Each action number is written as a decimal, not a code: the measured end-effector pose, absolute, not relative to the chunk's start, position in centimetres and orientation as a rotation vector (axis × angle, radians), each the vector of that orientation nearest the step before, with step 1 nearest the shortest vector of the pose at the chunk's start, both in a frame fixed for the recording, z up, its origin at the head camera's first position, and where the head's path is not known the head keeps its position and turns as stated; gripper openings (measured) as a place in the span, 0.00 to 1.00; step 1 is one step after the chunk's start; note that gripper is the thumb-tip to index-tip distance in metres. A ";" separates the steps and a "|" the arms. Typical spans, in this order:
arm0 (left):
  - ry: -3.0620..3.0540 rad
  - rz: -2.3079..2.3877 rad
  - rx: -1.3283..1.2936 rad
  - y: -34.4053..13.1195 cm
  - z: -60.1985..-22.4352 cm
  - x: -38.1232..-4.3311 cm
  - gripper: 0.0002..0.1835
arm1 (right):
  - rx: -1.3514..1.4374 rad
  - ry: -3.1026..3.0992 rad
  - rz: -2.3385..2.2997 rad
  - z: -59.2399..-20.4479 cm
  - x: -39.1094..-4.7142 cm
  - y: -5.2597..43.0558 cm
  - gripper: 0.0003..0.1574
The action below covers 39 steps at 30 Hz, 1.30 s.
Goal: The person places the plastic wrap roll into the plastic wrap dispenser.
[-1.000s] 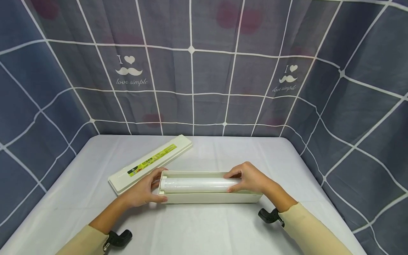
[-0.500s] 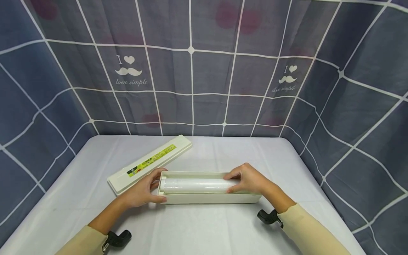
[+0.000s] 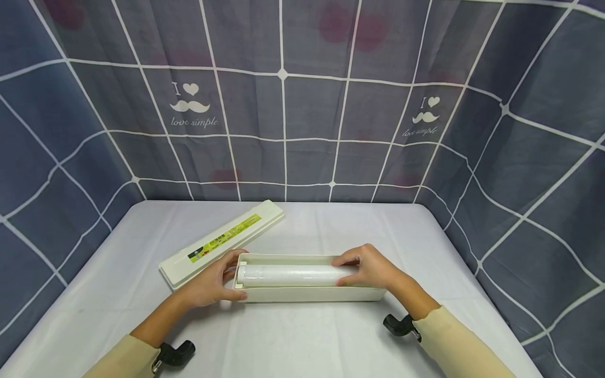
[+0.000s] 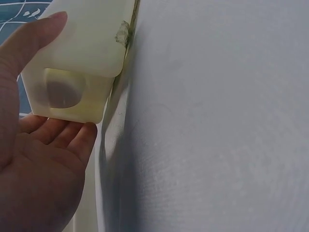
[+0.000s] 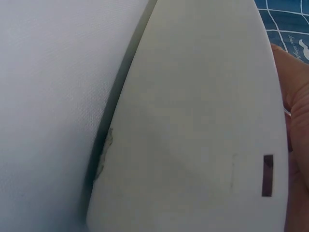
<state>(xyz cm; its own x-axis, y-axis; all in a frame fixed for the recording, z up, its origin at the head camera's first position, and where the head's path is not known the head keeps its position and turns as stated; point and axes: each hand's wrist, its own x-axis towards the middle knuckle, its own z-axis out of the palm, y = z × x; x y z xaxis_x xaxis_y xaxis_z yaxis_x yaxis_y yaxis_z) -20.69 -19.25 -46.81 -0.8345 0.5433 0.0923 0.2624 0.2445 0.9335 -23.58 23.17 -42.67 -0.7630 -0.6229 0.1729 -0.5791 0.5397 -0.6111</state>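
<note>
A long cream plastic box (image 3: 312,294) stands lidless on the white table, and a roll of clear plastic wrap (image 3: 288,275) lies lengthwise inside it. My left hand (image 3: 212,281) grips the box's left end, thumb on the near wall and fingers at the far side; the left wrist view shows that end wall (image 4: 96,94) between thumb and fingers. My right hand (image 3: 371,266) reaches into the box and holds the right part of the roll between thumb and fingers. In the right wrist view the box's near wall (image 5: 193,96) hides most of that hand.
The box's long lid (image 3: 222,241), with a yellow-green label, lies slantwise behind my left hand. White cloth covers the table (image 3: 293,341). A grey-blue checked curtain (image 3: 307,115) closes off the back and both sides. Black camera mounts (image 3: 177,354) sit at both wrists.
</note>
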 end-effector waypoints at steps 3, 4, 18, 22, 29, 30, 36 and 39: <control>2.273 1.618 0.747 -19.2 -46.7 -20.7 0.52 | -1.057 2.696 -1.062 -42.6 -23.5 23.4 0.24; 2.274 1.616 0.745 -19.2 -46.7 -20.7 0.52 | -1.055 2.696 -1.070 -42.6 -23.4 23.4 0.24; 2.265 1.621 0.742 -19.2 -46.6 -20.6 0.53 | -0.982 2.691 -1.218 -42.3 -22.8 25.0 0.24; 2.270 1.616 0.751 -19.2 -46.6 -20.7 0.52 | -1.040 2.699 -1.278 -42.4 -22.7 25.4 0.23; 2.271 1.614 0.751 -19.2 -46.7 -20.6 0.52 | -1.066 2.667 -1.410 -42.4 -22.4 26.4 0.21; 2.270 1.615 0.750 -19.2 -46.7 -20.6 0.52 | -1.073 2.663 -1.426 -42.4 -22.3 26.6 0.21; 2.264 1.620 0.749 -19.2 -46.7 -20.7 0.52 | -1.096 2.639 -1.511 -42.3 -21.9 27.6 0.21; 2.258 1.623 0.750 -19.2 -46.7 -20.6 0.52 | -1.079 2.620 -1.569 -42.4 -21.7 28.1 0.20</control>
